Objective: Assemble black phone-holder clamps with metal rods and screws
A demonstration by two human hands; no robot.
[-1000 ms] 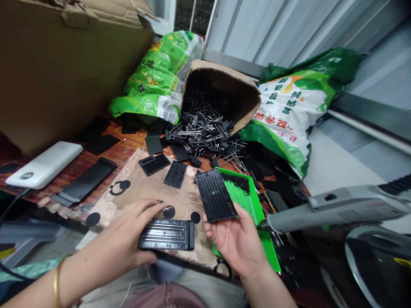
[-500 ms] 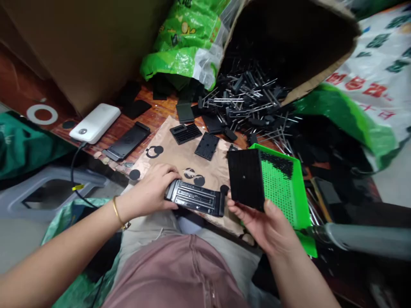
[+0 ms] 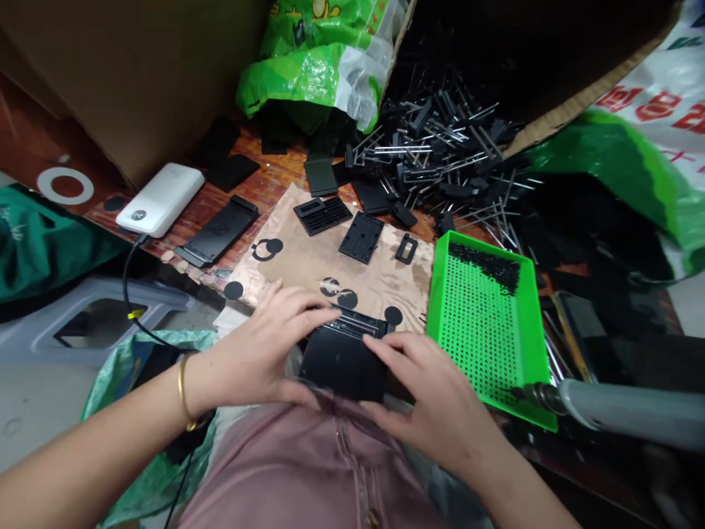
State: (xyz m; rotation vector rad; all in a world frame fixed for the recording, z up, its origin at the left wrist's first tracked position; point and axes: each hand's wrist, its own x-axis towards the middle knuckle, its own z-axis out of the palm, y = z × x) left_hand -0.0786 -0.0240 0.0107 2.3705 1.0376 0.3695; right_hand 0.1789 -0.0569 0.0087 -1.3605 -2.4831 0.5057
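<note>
My left hand and my right hand meet over my lap, holding a flat black plastic plate. That plate lies on top of a slotted black plastic frame, which shows only along its far edge. Fingers of both hands press on the pieces from either side. Behind them lies a brown paper sheet with several small black plastic parts on it. To the right of my right hand stands a bright green perforated tray.
A heap of black pin components spills from a cardboard box. Green printed bags lean behind it. On the wooden table are a white power bank with a cable and a black plate. A grey tool with a metal nozzle lies at right.
My right hand has brought the black plate from over the green tray onto the slotted frame in my left hand. The view has tilted further down.
</note>
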